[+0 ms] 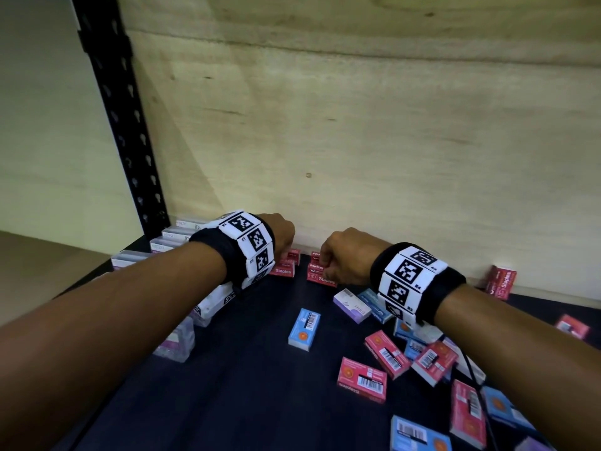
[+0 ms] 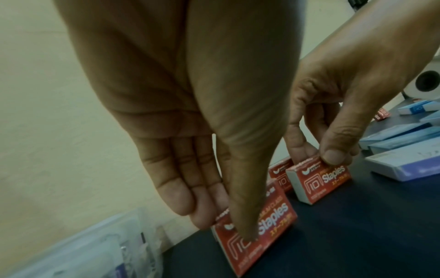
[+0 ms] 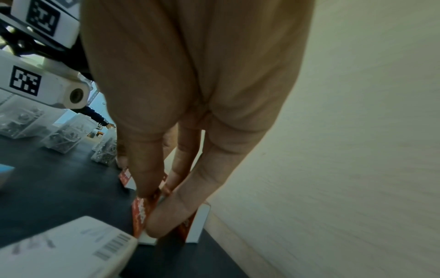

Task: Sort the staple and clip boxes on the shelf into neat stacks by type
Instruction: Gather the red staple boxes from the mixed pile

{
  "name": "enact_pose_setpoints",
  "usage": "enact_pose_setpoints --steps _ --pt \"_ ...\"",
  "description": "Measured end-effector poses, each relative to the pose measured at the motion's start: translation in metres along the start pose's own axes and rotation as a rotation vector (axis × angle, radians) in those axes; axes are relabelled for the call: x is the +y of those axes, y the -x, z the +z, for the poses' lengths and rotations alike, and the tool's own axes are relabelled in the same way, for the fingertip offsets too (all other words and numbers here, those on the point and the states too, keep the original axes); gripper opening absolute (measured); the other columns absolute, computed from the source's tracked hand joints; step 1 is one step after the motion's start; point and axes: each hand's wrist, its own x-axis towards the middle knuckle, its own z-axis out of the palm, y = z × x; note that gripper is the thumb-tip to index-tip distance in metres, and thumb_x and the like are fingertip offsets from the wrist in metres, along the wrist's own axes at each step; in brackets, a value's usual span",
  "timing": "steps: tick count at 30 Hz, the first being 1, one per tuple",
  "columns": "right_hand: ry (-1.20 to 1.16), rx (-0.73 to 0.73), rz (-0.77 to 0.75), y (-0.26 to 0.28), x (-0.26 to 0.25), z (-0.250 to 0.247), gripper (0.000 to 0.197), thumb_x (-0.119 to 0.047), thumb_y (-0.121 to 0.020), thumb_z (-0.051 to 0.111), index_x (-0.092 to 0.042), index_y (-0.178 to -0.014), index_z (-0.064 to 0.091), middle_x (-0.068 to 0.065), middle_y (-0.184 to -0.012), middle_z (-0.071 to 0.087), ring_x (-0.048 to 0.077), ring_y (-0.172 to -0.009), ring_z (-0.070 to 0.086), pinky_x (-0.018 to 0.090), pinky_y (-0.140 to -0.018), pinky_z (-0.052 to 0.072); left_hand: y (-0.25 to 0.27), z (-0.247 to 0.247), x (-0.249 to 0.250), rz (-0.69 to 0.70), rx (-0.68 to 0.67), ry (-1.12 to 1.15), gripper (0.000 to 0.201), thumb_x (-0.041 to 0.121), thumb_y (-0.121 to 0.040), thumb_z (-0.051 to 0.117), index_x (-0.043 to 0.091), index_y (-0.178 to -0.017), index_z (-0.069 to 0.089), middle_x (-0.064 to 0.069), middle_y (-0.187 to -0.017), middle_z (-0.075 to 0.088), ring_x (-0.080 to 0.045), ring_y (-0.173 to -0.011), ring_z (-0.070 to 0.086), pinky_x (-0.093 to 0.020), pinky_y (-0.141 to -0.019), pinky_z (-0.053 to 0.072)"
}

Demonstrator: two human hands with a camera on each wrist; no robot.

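Observation:
Two red "Staples" boxes stand on edge by the shelf's back wall. My left hand pinches the top of the left red box between thumb and fingers; the left wrist view shows that grip on the box. My right hand pinches the top edge of the other red box, seen as well in the left wrist view and in the right wrist view. More red boxes stand behind them against the wall.
Loose red, blue and lilac boxes lie scattered at the front right of the dark shelf. Clear plastic clip boxes line the left side by the black post. One red box leans against the wooden back wall.

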Motion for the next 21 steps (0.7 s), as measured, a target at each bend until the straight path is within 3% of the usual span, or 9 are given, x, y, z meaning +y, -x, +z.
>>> enact_pose_setpoints --steps 4,7,9,12,16,18,21 --pt "-0.01 0.005 -0.008 0.001 0.001 0.0 0.024 -0.024 -0.09 0.069 -0.017 -0.112 0.07 0.002 -0.107 0.07 0.02 -0.094 0.066 0.033 -0.085 0.055 -0.003 0.002 0.0 -0.003 0.008 -0.045 0.02 0.007 -0.08 0.071 0.008 -0.099 0.063 -0.001 -0.077 0.051 -0.029 -0.094 0.064 -0.035 -0.082 0.052" --pt "-0.005 0.003 -0.017 0.003 0.001 -0.002 0.025 -0.026 -0.09 0.07 -0.018 -0.114 0.069 0.001 -0.107 0.069 0.02 -0.095 0.065 0.03 -0.082 0.053 -0.002 0.002 0.003 -0.011 0.015 -0.088 0.028 0.01 -0.075 0.074 0.009 -0.1 0.061 -0.003 -0.086 0.055 -0.027 -0.09 0.064 -0.036 -0.079 0.055" --pt "0.0 0.018 -0.024 0.007 0.003 -0.004 0.024 -0.029 -0.09 0.07 -0.019 -0.112 0.068 0.0 -0.105 0.068 0.019 -0.093 0.064 0.03 -0.079 0.052 0.0 0.002 0.006 -0.013 0.02 -0.115 0.03 0.01 -0.074 0.075 0.008 -0.101 0.062 -0.004 -0.086 0.057 -0.025 -0.085 0.064 -0.032 -0.071 0.052" --pt "0.008 0.045 -0.045 0.017 0.01 -0.013 0.015 -0.03 -0.09 0.068 -0.021 -0.102 0.067 -0.005 -0.096 0.066 0.016 -0.09 0.063 0.029 -0.077 0.051 0.003 -0.002 0.006 -0.006 0.027 -0.12 0.033 0.01 -0.076 0.074 0.006 -0.107 0.063 -0.009 -0.099 0.061 -0.026 -0.086 0.061 -0.03 -0.069 0.047" --pt "0.011 -0.05 -0.067 0.034 0.02 -0.024 0.011 -0.032 -0.087 0.071 -0.026 -0.095 0.067 -0.011 -0.084 0.067 0.012 -0.081 0.064 0.027 -0.072 0.049 0.017 -0.019 0.01 0.025 0.053 -0.1 0.038 0.015 -0.082 0.073 0.006 -0.116 0.06 -0.01 -0.113 0.061 -0.021 -0.089 0.057 -0.026 -0.067 0.042" --pt "0.016 -0.147 -0.07 0.04 0.023 -0.026 0.019 -0.034 -0.085 0.073 -0.029 -0.102 0.066 -0.011 -0.082 0.068 0.011 -0.08 0.065 0.03 -0.078 0.051 0.027 -0.026 0.016 0.085 0.008 -0.054 0.039 0.021 -0.08 0.077 0.011 -0.114 0.061 0.001 -0.101 0.063 -0.01 -0.079 0.053 -0.021 -0.057 0.037" --pt "0.102 -0.252 -0.11 0.045 0.021 -0.026 0.04 -0.035 -0.083 0.075 -0.033 -0.12 0.06 -0.011 -0.081 0.068 0.004 -0.072 0.058 0.029 -0.081 0.049 0.042 -0.025 0.025 0.164 -0.137 0.044 0.048 0.033 -0.072 0.083 0.023 -0.113 0.061 0.013 -0.083 0.057 -0.003 -0.074 0.052 -0.017 -0.058 0.037"
